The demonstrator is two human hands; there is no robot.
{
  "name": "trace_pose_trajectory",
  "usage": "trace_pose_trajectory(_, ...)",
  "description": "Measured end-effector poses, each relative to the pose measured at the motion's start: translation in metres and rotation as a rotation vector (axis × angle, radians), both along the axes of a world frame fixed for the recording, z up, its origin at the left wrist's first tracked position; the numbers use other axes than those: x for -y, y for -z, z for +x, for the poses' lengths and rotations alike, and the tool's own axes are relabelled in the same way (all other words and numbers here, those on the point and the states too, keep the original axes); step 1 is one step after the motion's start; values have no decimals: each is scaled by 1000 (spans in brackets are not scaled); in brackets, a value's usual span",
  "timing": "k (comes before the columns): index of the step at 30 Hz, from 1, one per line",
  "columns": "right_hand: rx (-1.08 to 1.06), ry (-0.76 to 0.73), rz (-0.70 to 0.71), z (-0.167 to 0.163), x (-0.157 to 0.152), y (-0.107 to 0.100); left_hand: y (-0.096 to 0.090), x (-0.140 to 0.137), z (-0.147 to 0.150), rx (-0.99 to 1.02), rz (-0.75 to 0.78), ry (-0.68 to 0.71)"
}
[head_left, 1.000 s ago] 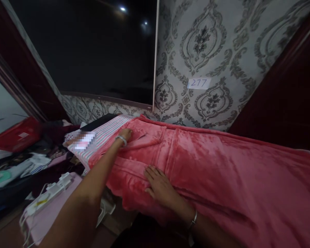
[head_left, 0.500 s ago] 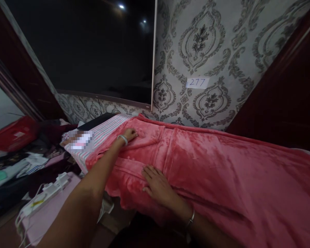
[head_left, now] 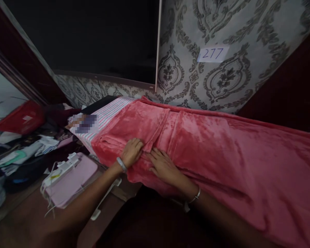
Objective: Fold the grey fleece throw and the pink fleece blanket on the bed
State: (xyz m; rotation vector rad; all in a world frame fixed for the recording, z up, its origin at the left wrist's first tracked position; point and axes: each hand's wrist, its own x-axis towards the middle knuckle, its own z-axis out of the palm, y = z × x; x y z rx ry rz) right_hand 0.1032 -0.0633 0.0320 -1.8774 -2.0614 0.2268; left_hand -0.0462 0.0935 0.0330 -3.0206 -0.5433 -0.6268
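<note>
1. Blanket (head_left: 209, 144), pink and plush, is lying spread along the bed, covering it from the near-left corner out to the right edge; a striped sheet (head_left: 111, 112) is showing at the far-left corner.
2. Left hand (head_left: 131, 151) is resting on a thick fold near the bed's near-left corner, fingers curled loosely over the ridge, pressing rather than gripping.
3. Right hand (head_left: 165, 166) is lying open and flat just beside it, palm down on the same fold, the two nearly touching.
4. Judging by this, smoothing or flattening of the fold is in hand.
5. Next move is likely calling for pinching the fold's edge firmly, keeping the layers aligned along the near edge.
</note>
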Motion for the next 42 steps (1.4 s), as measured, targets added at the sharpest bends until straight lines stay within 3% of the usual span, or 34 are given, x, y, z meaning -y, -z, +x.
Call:
trace_pose_trajectory(9, -8, -44, 106, 5, 16, -3, -11, 3, 11, -4, -16, -3)
trace_pose_trajectory(20, -59, -73, 171, 11, 16, 8, 14, 36, 15, 7, 76, -31)
trace_pose_trajectory(26, -130, 114, 246, 17, 7, 1, 19, 38, 19, 13, 59, -84)
trace_pose_trajectory(29, -57, 92, 323, 10, -4, -3, 17, 41, 21, 11, 46, -100)
trace_pose_trajectory(31, -19, 88, 280, 4, -11, -3, 12, 41, 17, -17, 27, -92)
trace_pose_trajectory(35, 24, 114, 166, 0, -16, -1, -6, 22, -5, -99, 12, -82)
trace_pose_trajectory(39, 37, 91, 182, 3, -14, 0, -21, -25, -43, -138, 32, -181)
trace_pose_trajectory(42, 35, 100, 185, 3, -13, 0, -19, -60, -68, -84, -20, -256)
